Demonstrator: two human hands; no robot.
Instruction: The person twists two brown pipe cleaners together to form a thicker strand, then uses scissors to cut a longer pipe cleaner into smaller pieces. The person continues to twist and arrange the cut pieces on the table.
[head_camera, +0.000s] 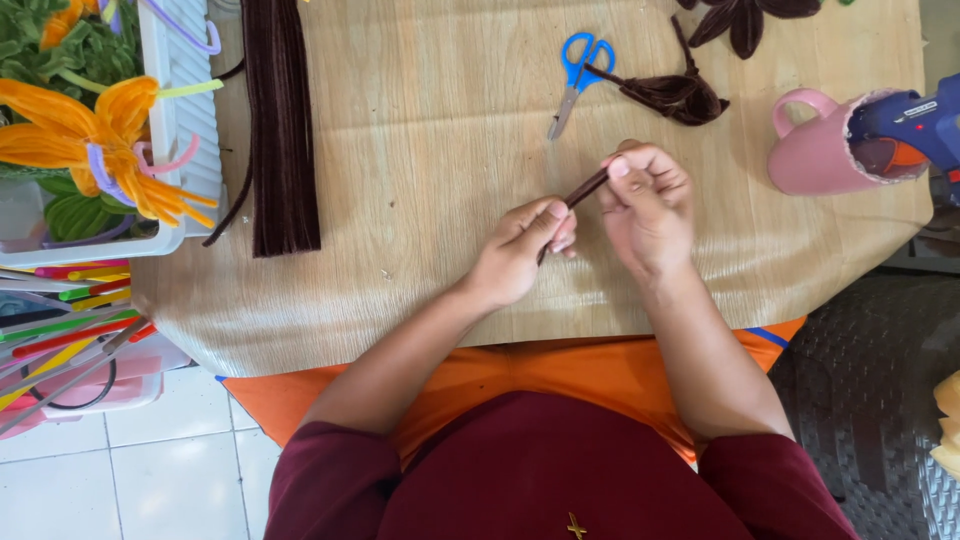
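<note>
A short dark brown pipe cleaner is pinched at both ends above the middle of the wooden table. Its upper end is pressed between thumb and forefinger of the right hand; its lower end is gripped by the closed fingers of the left hand, thumb laid along it. The piece is held slanted, rising toward the right hand. Both hands are raised just over the table top, close together, knuckles turned outward. The forearms are brought in from the near table edge, the left one angled more steeply than the right.

Nothing is seen between the hands and the table. Just beyond the hands, blue-handled scissors are laid flat, with a folded brown pipe-cleaner shape beside them. A brown petal form is cut off by the far edge. To the right, a pink mug is lying on its side with a blue glue gun lodged in its mouth. To the left, a bundle of brown pipe cleaners is laid lengthwise, next to a white basket holding orange pipe-cleaner flowers. Coloured pipe cleaners are stored lower left, off the table.
</note>
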